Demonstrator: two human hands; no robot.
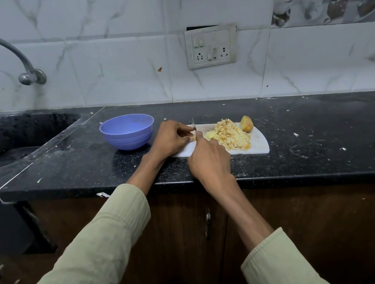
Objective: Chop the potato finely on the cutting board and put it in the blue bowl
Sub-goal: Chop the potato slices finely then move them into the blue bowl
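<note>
1. While your hands meet over the left part of the white cutting board, the head view shows the job well along but unfinished: a heap of chopped potato covers the middle of the board, and one uncut potato chunk sits at the heap's far right edge, skin still on.
2. The blue bowl stands on the dark counter just left of the board, and nothing shows inside it, so you have yet to transfer any of the potato.
3. Your left hand has its fingers curled, pinching a small pale potato piece at the board's left part, beside the heap.
4. Your right hand lies nearer you, fingers curled round what I judge to be the handle of the knife; the handle itself is hidden.
5. Only the blade's tip shows, rising past your left fingers. Its long axis runs near to far, tip pointing away from you toward the tiled wall, tilted upward.
6. What I judge remains: finish this piece, chop the last chunk, then move everything left into the bowl.
</note>
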